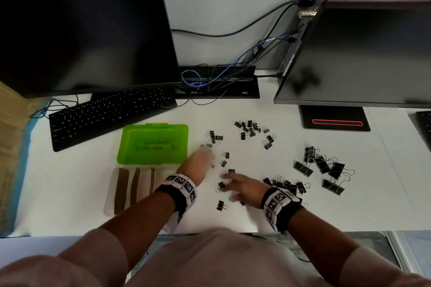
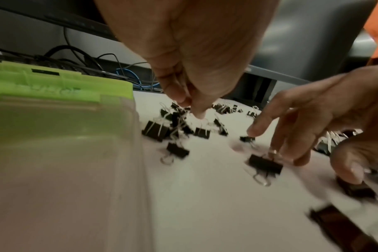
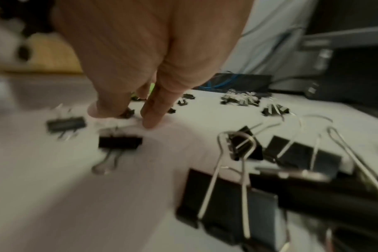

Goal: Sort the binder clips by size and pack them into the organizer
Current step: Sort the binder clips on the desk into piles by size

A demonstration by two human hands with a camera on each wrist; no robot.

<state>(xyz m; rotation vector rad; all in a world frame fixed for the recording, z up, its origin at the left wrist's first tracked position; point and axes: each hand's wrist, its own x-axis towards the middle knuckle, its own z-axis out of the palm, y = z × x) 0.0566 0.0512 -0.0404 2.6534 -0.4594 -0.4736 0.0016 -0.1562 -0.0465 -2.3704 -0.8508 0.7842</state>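
Nearest on the white bench (image 1: 70, 193), the right hand (image 1: 242, 187) lay low among scattered medium binder clips, fingers spread and straight, fingertips (image 3: 150, 121) touching the surface beside one clip (image 3: 120, 142); it gripped nothing. The left hand (image 1: 200, 161) hovered just beyond, its fingers (image 2: 196, 109) drawn together over a small cluster of clips (image 2: 162, 129); blur hid whether they pinched one.

The binder clips were black with silver wire handles, in three sizes. About seven medium ones (image 1: 221, 205) lay loose between the hands, and more sat heaped by the right wrist (image 1: 286, 185). Some five large ones (image 1: 323, 166) lay to the right. The small ones (image 1: 250, 127) formed a loose pile farther back, too many and too small to count.

To the left stood one organizer (image 1: 112, 191), its clear tray showing three brown dividers, no clips visible in it, and its green lid (image 1: 152, 144) open behind. Beyond were two monitors and a keyboard (image 1: 105, 116).
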